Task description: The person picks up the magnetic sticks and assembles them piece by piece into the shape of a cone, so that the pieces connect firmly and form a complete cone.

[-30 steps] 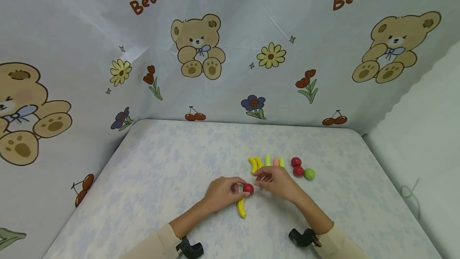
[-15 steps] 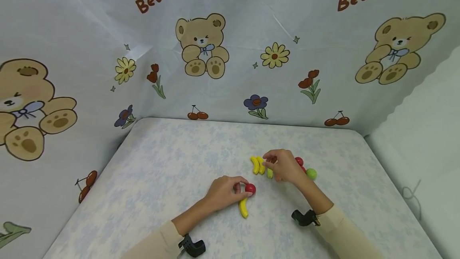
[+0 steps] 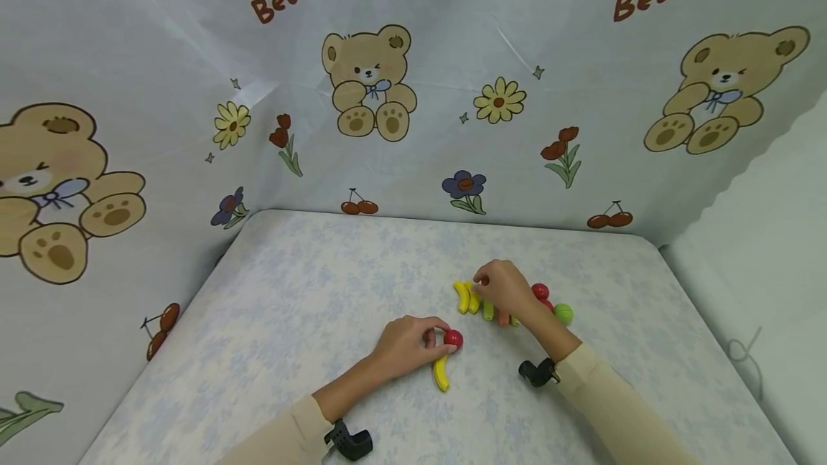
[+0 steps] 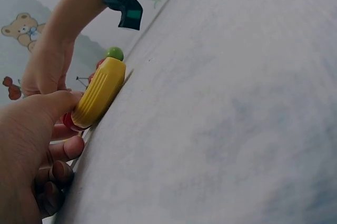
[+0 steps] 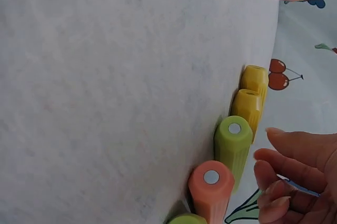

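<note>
My left hand (image 3: 407, 346) pinches a red ball (image 3: 454, 339) between thumb and fingers, low over the table. A curved yellow stick (image 3: 441, 374) extends from the ball toward me; its ribbed side shows large in the left wrist view. Farther right, my right hand (image 3: 507, 287) hovers over a row of short sticks, thumb and fingers apart with nothing between them. Nearest its fingertips are two curved yellow sticks (image 5: 247, 103) and a green stick (image 5: 233, 145). An orange stick (image 5: 211, 190) with a silver disc in its end comes after, then another green stick (image 5: 187, 219).
Red balls (image 3: 540, 291) and a green ball (image 3: 564, 313) lie right of the row, partly behind the right forearm. A black wrist camera (image 3: 538, 372) sits on each wrist. Behind the pale table (image 3: 323, 271) hangs a bear-print cloth (image 3: 426, 20).
My right hand has moved away from the red ball, up and right to over the stick row. My left hand keeps its pinch on the ball. The head view has shifted slightly.
</note>
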A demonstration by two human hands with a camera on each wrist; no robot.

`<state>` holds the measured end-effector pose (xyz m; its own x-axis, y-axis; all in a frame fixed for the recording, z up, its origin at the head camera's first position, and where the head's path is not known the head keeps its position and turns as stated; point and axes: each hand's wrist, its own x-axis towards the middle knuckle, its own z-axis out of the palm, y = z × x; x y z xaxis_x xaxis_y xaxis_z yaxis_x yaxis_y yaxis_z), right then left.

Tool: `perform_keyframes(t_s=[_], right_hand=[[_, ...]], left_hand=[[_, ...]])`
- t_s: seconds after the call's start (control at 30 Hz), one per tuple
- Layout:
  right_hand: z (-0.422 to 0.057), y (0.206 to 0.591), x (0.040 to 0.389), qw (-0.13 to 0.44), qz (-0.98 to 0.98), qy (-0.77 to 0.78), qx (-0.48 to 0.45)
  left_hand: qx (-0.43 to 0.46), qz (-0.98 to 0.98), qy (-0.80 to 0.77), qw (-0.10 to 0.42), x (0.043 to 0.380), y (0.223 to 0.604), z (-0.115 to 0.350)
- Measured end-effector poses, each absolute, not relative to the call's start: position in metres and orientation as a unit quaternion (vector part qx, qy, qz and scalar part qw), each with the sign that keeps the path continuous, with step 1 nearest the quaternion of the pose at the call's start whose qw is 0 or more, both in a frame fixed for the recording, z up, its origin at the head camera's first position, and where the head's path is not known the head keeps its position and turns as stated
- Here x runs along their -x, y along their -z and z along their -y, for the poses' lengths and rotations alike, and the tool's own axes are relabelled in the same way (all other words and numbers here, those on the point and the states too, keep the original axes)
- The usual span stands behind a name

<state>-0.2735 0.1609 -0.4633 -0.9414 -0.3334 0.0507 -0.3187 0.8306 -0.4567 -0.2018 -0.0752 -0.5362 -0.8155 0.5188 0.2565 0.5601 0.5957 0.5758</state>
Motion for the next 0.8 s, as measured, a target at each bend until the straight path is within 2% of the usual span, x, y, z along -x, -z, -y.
perform_keyframes(t_s=[0.23, 0.8], right_hand=[[-0.156, 0.465, 0.28, 0.044, -0.965, 0.213, 0.147], [-0.148, 0.467, 0.285, 0.064, -0.973, 0.199, 0.1]], left_hand=[[0.303, 0.893, 0.331, 0.034, 0.203, 0.537, 0.076], [0.301, 0.894, 0.33, 0.036, 0.204, 0.539, 0.076]])
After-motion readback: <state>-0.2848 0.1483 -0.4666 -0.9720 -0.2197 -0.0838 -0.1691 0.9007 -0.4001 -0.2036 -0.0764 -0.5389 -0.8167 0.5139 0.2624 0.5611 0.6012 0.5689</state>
